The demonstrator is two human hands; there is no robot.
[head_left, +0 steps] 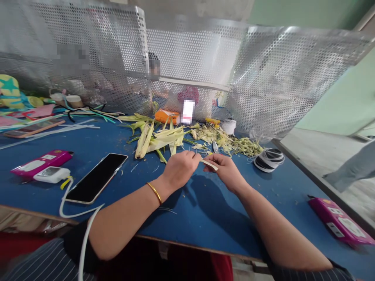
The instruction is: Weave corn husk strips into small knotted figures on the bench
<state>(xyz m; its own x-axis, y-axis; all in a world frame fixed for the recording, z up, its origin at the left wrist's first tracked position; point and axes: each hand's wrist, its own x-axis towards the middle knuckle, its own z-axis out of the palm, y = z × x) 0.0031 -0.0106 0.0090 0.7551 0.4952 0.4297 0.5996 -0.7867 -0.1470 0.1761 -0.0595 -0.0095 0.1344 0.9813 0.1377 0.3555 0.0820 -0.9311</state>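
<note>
My left hand (181, 168) and my right hand (225, 168) meet above the blue table (199, 207), both pinched on a narrow pale leaf strip (211, 165) stretched between them. A gold bangle (154, 192) circles my left wrist. Just beyond the hands lies a pile of long yellow-green leaves (159, 138). To its right is a heap of shredded leaf scraps (231, 142).
A black phone (96, 177) with a white cable lies at my left, beside a white device (52, 174) and a pink power strip (41, 160). Another pink strip (340, 220) sits far right. Black-and-white tape rolls (269, 159), an orange box (166, 116), and a perforated metal screen (187, 66) behind.
</note>
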